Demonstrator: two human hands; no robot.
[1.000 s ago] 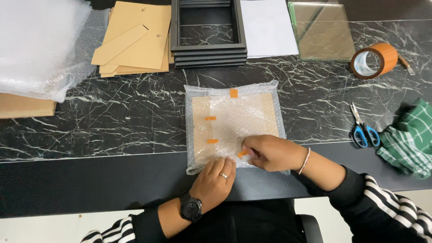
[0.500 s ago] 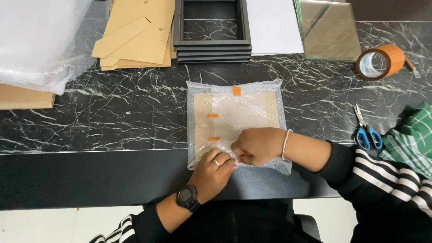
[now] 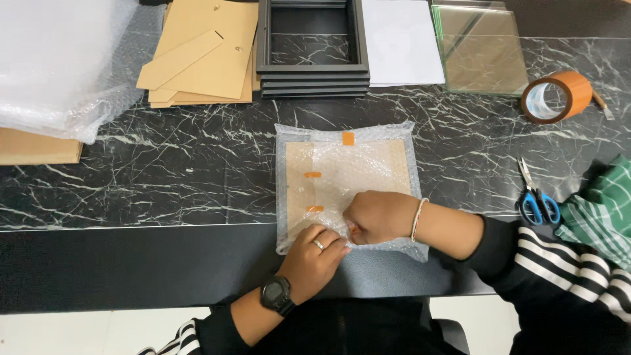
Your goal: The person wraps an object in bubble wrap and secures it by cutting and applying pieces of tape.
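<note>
The right hand (image 3: 376, 217) is curling into a loose fist and pressing down on the near edge of the bubble-wrapped parcel (image 3: 348, 181), its fingers folded onto the wrap rather than gripping anything I can make out. The left hand (image 3: 319, 255) is lying flat and open-fingered just beside it, pinning the same near edge; the two hands are touching. The parcel is sitting on the dark marbled surface (image 3: 164, 177), directly in front of the person, with a flat tan board showing through the wrap. Three short orange tape strips (image 3: 313, 175) are holding the wrap on the parcel, one at the far edge and two toward its left side.

To do this well, I judge the left hand should be keeping the fold taut while the right is rubbing firmly along the seam, so the wrap is lying snug with no slack.

Beyond the parcel, black frames (image 3: 312, 66) are stacked, with tan backing boards (image 3: 204, 59) left of them and white sheets (image 3: 401, 39) and glass panes (image 3: 483, 46) right. Further right of the parcel are a roll of orange tape (image 3: 559, 95), blue-handled scissors (image 3: 536, 200) and a green checked cloth (image 3: 601, 213). Far left of the parcel, loose bubble wrap (image 3: 59, 59) is piled.
</note>
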